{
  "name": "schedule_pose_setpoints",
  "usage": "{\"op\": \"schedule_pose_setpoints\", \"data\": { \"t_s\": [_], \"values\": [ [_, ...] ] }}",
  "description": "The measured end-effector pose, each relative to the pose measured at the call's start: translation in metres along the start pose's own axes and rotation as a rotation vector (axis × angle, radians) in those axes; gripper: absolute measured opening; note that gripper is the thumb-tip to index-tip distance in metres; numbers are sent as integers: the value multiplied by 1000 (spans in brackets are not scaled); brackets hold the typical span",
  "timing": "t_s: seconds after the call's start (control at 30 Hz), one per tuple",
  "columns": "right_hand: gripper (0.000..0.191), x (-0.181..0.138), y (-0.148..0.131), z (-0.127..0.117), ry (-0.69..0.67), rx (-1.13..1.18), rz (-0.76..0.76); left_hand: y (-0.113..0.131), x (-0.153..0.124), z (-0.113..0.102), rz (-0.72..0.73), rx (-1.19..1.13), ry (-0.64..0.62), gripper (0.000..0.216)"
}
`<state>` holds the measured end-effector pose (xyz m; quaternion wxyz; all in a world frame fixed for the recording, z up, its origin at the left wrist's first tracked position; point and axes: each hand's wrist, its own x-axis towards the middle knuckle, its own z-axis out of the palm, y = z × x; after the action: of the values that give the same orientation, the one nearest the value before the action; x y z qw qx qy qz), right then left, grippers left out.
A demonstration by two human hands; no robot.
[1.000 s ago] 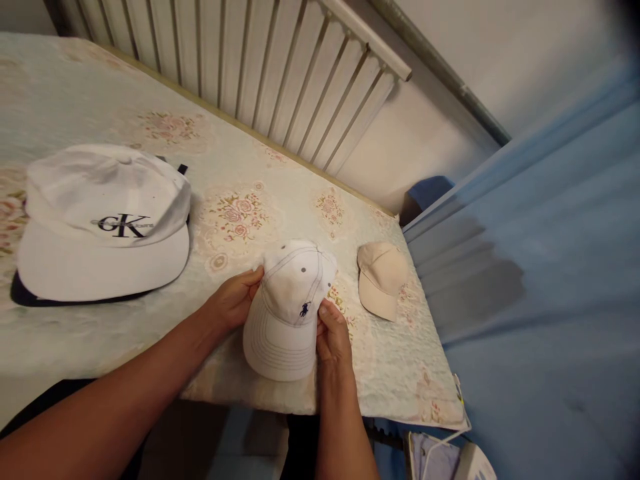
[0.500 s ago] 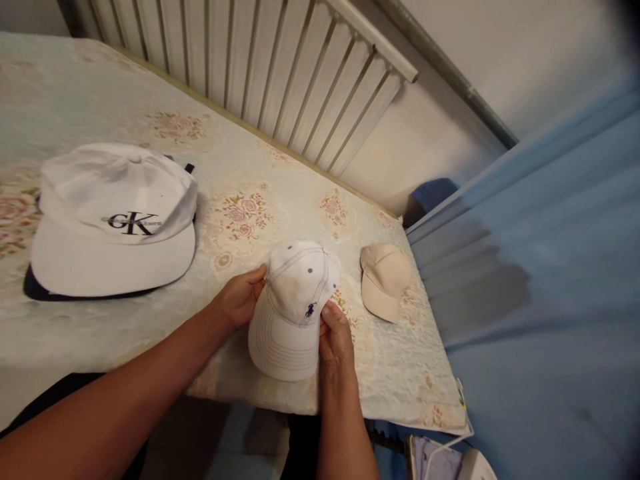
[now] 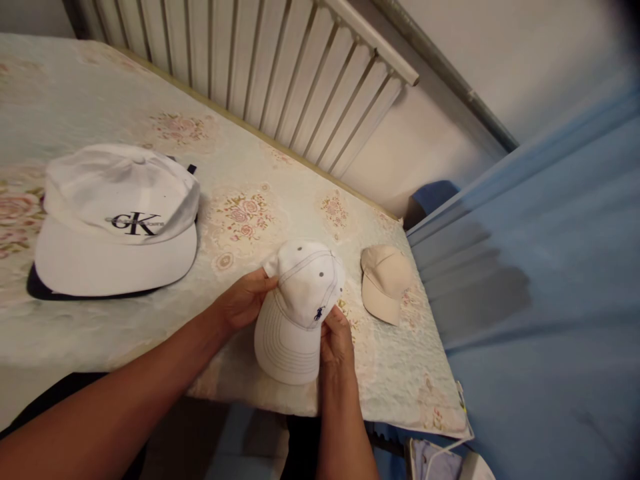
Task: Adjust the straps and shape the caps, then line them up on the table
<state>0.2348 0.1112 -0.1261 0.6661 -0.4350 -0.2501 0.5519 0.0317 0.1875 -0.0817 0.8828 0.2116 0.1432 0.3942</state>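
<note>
A small white cap (image 3: 300, 307) with a dark embroidered logo and grey stitching sits near the front edge of the table, brim toward me. My left hand (image 3: 243, 300) grips its left side, fingers closed on the crown's edge. My right hand (image 3: 336, 340) pinches its right side by the logo. A beige cap (image 3: 384, 280) lies just to the right, apart from the white one. A large white cap with black "CK" lettering (image 3: 117, 220) rests at the left on top of a dark cap whose edge shows beneath.
The table carries a pale floral cloth (image 3: 240, 213). A white radiator (image 3: 280, 73) runs along the far side. A blue wall or panel (image 3: 540, 300) stands close on the right. Some blue and white items (image 3: 440, 460) lie below the table's right corner.
The small white cap has shifted slightly right and turned a little between my hands. The other caps have not moved on the table.
</note>
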Motion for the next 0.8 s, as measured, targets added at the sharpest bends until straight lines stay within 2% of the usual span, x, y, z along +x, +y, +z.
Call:
{"op": "schedule_pose_setpoints", "data": {
  "t_s": [0.17,0.43,0.8],
  "values": [
    [28,0,2,-2,9,-19,2,-5,3,-4,-28,5,-35,41],
    [23,0,1,1,47,-12,-10,-12,6,-12,-36,-33,-48,29],
    [27,-1,-1,5,37,12,-11,-11,4,-6,-53,-30,23,29]
  ]
}}
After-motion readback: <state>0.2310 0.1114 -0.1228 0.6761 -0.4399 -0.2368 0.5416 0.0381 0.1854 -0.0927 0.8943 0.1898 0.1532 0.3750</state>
